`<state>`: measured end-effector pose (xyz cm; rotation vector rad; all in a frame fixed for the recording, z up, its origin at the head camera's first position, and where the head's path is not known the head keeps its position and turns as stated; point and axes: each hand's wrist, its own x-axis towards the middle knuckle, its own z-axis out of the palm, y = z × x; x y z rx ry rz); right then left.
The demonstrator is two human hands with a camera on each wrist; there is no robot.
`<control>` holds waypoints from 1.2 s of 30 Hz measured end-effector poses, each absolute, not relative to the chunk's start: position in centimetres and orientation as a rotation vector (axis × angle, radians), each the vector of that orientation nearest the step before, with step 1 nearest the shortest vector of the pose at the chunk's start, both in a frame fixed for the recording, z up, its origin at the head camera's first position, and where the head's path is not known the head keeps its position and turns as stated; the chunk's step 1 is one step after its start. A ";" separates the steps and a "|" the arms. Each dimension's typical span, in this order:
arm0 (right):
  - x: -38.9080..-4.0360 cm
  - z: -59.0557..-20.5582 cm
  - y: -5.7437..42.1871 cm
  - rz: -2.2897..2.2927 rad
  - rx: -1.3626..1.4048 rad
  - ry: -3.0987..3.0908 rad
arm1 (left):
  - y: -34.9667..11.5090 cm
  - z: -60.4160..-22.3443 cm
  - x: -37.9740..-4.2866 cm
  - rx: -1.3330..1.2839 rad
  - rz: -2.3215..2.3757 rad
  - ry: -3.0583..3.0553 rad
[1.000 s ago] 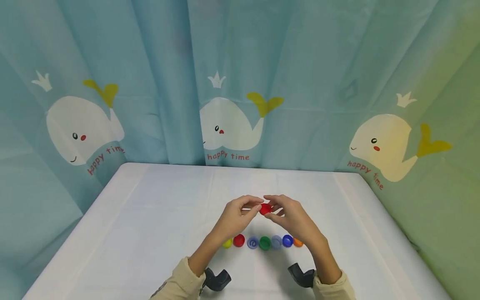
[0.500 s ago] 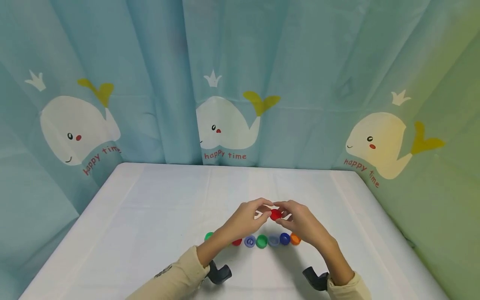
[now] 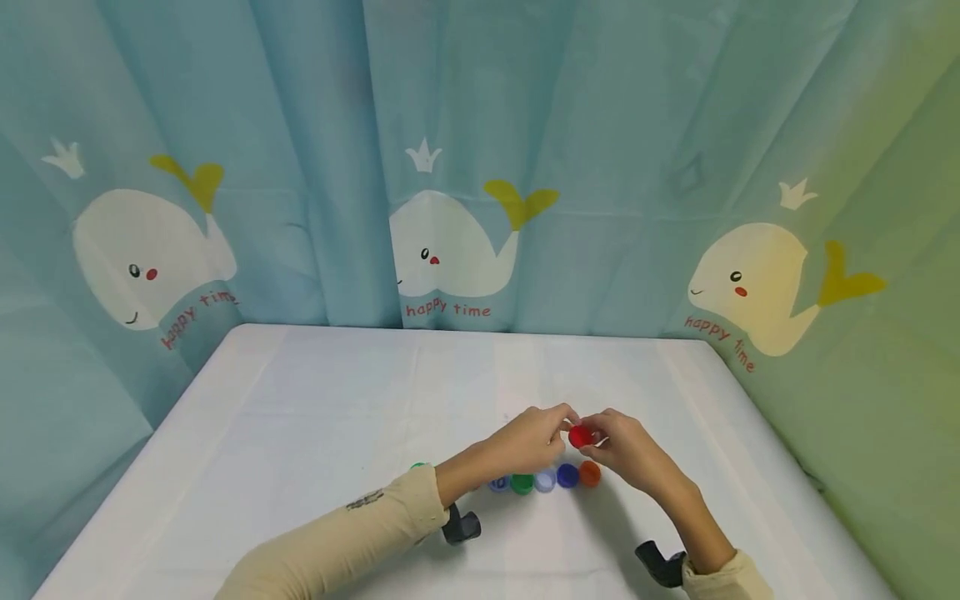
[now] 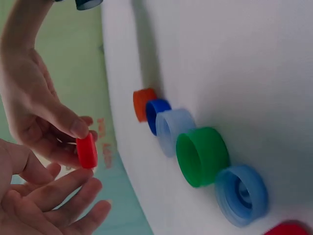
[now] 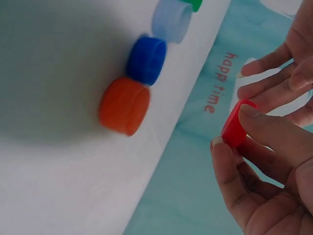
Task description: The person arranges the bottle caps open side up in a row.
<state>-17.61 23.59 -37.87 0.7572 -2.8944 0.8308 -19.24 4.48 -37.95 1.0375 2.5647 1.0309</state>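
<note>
A red bottle cap point(image 3: 580, 436) is raised over the table, pinched between the thumb and fingers of my right hand point(image 3: 630, 450). My left hand point(image 3: 528, 440) reaches in from the left, its fingertips right at the cap's edge. In the left wrist view the left fingers point(image 4: 73, 203) are loosely extended and not wrapped round the cap. Below the hands stands a row of caps: orange point(image 3: 590, 474), dark blue point(image 3: 567, 476), pale translucent point(image 3: 545, 480), green point(image 3: 522, 483) and light blue point(image 4: 242, 195). My left forearm hides the row's left part in the head view.
Another red cap point(image 4: 291, 229) shows at the left wrist view's bottom edge. A green rim point(image 3: 418, 464) peeks out behind the left sleeve. Black curved pieces point(image 3: 461, 527) sit by both wrists. A whale-print curtain point(image 3: 615, 167) surrounds the white table point(image 3: 337, 383).
Both hands have moved right with the red cap, which now hangs near the orange end of the row. The left fingers have eased off the cap, and the left forearm covers more caps.
</note>
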 end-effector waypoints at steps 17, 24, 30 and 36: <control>-17.7 -39.5 26.9 0.706 0.602 -2.991 | 9.3 -38.9 -20.7 1.103 0.712 2.418; -18.1 -40.1 27.6 0.779 0.558 -3.075 | 10.5 -39.2 -21.6 1.137 0.645 2.388; -18.4 -40.9 27.9 0.820 0.552 -3.138 | 10.8 -39.9 -22.0 1.108 0.636 2.362; -18.2 -41.3 28.0 0.849 0.525 -3.165 | 10.8 -40.4 -22.0 1.145 0.602 2.349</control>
